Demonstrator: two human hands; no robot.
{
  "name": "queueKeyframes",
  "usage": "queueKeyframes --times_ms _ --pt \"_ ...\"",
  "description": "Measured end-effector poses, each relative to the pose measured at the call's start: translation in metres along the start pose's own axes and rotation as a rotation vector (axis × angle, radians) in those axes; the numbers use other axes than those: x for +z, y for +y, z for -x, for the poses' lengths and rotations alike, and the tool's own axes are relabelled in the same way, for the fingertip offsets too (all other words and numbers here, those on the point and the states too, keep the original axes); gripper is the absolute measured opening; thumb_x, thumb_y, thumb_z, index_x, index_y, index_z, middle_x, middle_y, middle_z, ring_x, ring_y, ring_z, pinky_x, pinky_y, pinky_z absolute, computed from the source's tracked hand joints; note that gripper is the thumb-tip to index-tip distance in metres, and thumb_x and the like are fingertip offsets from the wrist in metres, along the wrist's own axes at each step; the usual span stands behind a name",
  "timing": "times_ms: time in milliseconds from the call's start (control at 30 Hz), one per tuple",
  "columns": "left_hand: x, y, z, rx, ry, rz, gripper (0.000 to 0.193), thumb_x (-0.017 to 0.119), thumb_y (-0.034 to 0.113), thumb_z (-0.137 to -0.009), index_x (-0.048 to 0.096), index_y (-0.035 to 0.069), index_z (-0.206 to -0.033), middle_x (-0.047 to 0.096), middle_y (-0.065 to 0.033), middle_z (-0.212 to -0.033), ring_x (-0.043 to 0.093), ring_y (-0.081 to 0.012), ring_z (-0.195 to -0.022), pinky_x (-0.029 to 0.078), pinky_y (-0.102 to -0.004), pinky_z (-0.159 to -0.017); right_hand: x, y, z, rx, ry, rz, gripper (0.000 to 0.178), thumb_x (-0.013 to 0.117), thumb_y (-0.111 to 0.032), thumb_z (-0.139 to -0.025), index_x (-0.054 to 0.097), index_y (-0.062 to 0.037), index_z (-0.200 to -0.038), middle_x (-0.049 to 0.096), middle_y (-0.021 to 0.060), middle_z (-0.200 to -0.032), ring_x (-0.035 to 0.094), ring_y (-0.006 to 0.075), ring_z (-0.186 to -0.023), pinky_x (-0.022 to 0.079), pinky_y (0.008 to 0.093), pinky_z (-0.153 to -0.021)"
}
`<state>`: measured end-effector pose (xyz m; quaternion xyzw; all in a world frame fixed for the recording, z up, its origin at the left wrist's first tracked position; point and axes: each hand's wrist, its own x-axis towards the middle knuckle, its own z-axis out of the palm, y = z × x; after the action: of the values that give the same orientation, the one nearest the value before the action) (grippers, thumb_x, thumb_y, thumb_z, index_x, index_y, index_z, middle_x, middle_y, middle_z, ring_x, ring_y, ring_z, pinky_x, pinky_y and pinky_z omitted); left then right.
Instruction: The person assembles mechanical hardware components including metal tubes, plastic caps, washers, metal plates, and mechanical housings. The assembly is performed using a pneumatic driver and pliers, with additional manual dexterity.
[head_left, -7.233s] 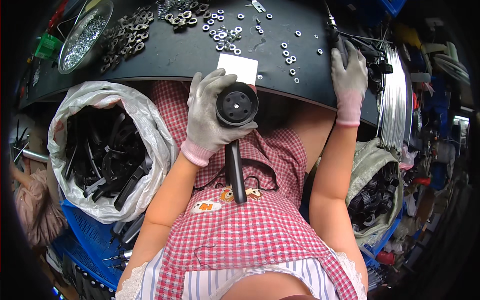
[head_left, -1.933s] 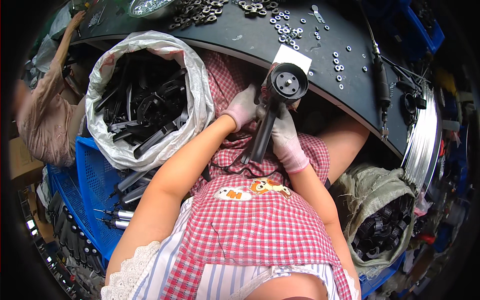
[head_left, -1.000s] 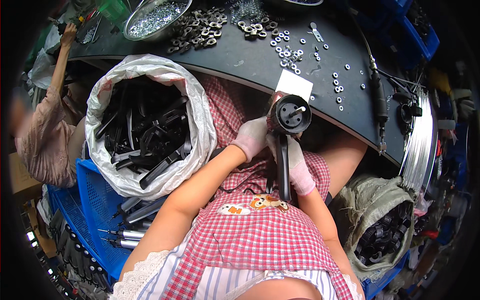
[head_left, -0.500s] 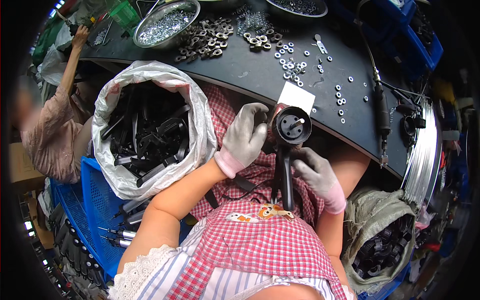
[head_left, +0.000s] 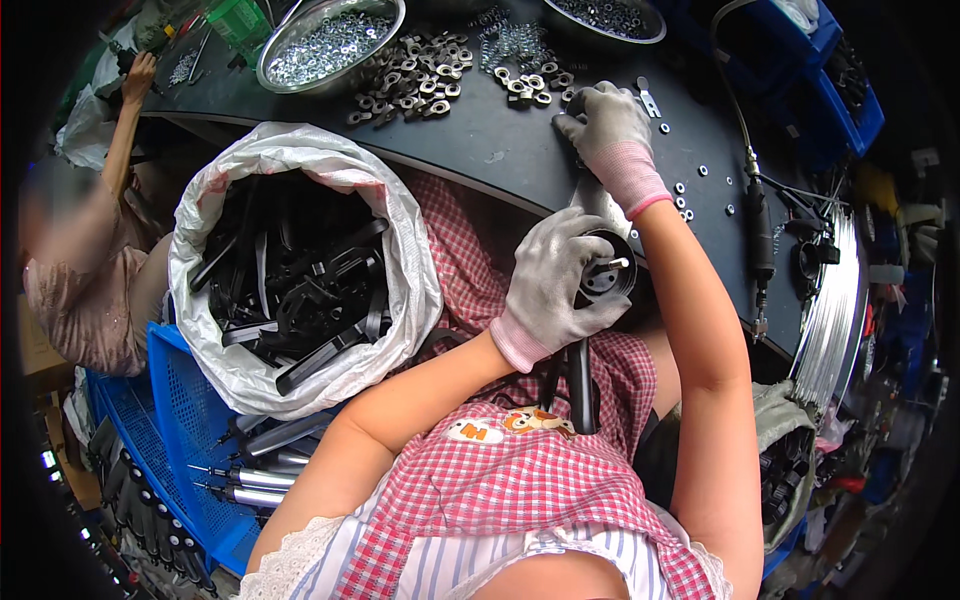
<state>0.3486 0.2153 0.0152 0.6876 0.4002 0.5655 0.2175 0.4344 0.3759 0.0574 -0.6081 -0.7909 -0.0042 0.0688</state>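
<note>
My left hand point(head_left: 560, 290), in a grey glove with a pink cuff, is closed round the cup-shaped head of a black plastic part point(head_left: 597, 285). A pale pin sticks out of the cup. The part's black handle point(head_left: 580, 385) points down toward my apron. Over the table, my gloved right hand point(head_left: 608, 125) reaches among small metal rings point(head_left: 681, 202), its thumb apart from the bent fingers. It hides the rings beneath it. Beyond its fingertips lies a pile of thick metal nut-like pieces point(head_left: 525, 88). A flat metal piece point(head_left: 648, 100) lies just right of the hand.
A white sack point(head_left: 425, 270) of black plastic parts stands left, above a blue crate point(head_left: 180, 400). Metal bowls point(head_left: 385, 45) of small hardware sit at the back. A power driver point(head_left: 764, 230) hangs at the right by thin metal rods point(head_left: 835, 300). Another person's arm point(head_left: 122, 140) is far left.
My right hand has left the handle's side and moved up over the table to the rings. My left hand has shifted right and closed round the black part's head.
</note>
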Motion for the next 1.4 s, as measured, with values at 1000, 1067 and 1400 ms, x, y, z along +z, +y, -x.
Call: queueKeyframes --times_ms 1000,1067,1400 --pt "0.0 -0.002 -0.006 -0.047 0.049 0.037 0.015 0.066 0.016 -0.07 0.067 0.006 -0.082 0.064 -0.0114 -0.103 0.058 -0.0322 -0.103 0.044 -0.0445 -0.089 -0.068 0.03 0.144 -0.356 0.048 -0.775 0.016 0.073 -0.003 -0.074 0.067 -0.0046 -0.089 0.067 0.0083 -0.088 0.066 0.0205 -0.08 0.053 0.0292 -0.07" --pt "0.001 -0.004 -0.005 -0.042 0.058 0.03 0.015 0.066 0.016 -0.07 0.067 0.006 -0.081 0.064 -0.0113 -0.103 0.058 -0.032 -0.103 0.044 -0.0443 -0.089 -0.067 0.034 0.142 -0.302 -0.013 -0.888 0.016 0.073 -0.002 -0.075 0.067 -0.0033 -0.089 0.067 0.0083 -0.089 0.066 0.0194 -0.08 0.053 0.0284 -0.071" --pt "0.0 -0.005 -0.006 -0.025 0.05 0.046 0.015 0.066 0.016 -0.069 0.067 0.006 -0.08 0.064 -0.0117 -0.102 0.059 -0.0325 -0.1 0.046 -0.0443 -0.086 -0.096 0.031 0.124 -0.458 -0.189 -0.623 0.028 0.075 -0.004 -0.071 0.069 -0.0064 -0.098 0.064 0.0077 -0.083 0.065 0.0206 -0.075 0.052 0.0292 -0.066"
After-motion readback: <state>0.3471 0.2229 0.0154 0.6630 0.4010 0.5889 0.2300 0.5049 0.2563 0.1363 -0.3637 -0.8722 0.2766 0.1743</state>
